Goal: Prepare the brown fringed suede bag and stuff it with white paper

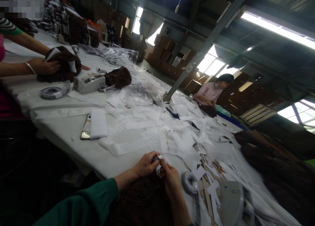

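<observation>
Near the front edge of the table, my left hand [147, 165] is closed around a small dark rounded piece [155, 159], whose kind I cannot make out. My right hand [170, 177] meets it from the right, its thumb and fingers pinching a small white strip [160, 156] against that piece. Below both hands lies dark brown cloth [142, 203], perhaps joined to the dark piece; the fingers hide this. Just right of my right hand sit a roll of clear-wrapped tape [190, 182] and a grey tape dispenser [235, 199].
Loose white strips [137, 124] cover much of the table. A phone [85, 127] lies under a white paper pad [98, 123]. At left, a co-worker's hands [46, 65] handle brown cloth beside another dispenser [90, 84]. Another person [209, 94] works across the table. Brown cloth heaps [275, 167] lie right.
</observation>
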The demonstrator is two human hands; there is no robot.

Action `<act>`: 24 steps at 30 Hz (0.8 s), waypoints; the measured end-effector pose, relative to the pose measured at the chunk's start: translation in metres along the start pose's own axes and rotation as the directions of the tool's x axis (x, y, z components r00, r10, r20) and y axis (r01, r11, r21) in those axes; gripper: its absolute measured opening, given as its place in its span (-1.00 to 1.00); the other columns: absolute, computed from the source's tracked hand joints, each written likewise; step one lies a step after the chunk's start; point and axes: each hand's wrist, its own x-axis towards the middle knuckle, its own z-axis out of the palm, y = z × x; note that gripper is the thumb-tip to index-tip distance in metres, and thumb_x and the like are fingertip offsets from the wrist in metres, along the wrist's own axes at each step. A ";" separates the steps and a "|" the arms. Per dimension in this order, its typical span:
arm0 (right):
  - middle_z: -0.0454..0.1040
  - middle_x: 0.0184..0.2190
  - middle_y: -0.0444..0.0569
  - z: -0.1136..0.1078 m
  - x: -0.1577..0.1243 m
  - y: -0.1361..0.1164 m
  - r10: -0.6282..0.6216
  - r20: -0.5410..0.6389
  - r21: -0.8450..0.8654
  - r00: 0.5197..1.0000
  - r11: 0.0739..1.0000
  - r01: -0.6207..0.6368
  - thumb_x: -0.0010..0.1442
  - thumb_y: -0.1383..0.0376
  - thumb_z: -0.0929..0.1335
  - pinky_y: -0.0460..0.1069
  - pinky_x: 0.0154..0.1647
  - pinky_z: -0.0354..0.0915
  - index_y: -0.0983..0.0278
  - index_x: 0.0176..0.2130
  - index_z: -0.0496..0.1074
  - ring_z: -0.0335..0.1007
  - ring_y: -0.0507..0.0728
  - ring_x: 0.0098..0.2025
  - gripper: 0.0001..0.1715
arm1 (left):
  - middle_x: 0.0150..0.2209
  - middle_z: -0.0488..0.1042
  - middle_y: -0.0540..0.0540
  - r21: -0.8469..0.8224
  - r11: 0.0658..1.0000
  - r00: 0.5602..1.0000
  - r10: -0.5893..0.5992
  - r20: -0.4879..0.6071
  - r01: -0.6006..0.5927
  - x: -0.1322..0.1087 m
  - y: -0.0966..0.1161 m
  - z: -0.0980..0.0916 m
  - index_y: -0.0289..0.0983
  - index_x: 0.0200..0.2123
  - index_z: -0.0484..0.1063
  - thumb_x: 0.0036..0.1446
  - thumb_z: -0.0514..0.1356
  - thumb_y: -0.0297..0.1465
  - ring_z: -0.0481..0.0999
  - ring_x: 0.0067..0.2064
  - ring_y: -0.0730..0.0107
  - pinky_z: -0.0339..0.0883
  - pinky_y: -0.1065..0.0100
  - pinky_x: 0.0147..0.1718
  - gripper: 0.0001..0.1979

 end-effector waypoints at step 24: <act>0.31 -0.66 -0.25 -0.005 0.014 0.013 -0.404 -0.024 -0.224 0.915 0.894 0.389 -0.05 -0.03 0.46 -0.12 -0.53 0.17 0.24 -0.49 0.24 0.19 -0.02 -0.59 -0.52 | -0.48 0.41 -0.03 -0.612 0.685 0.919 -0.293 0.264 0.394 0.013 0.001 -0.008 -0.36 -0.27 0.44 -0.01 0.26 -0.14 0.31 -0.55 0.53 0.14 0.48 -0.55 -0.61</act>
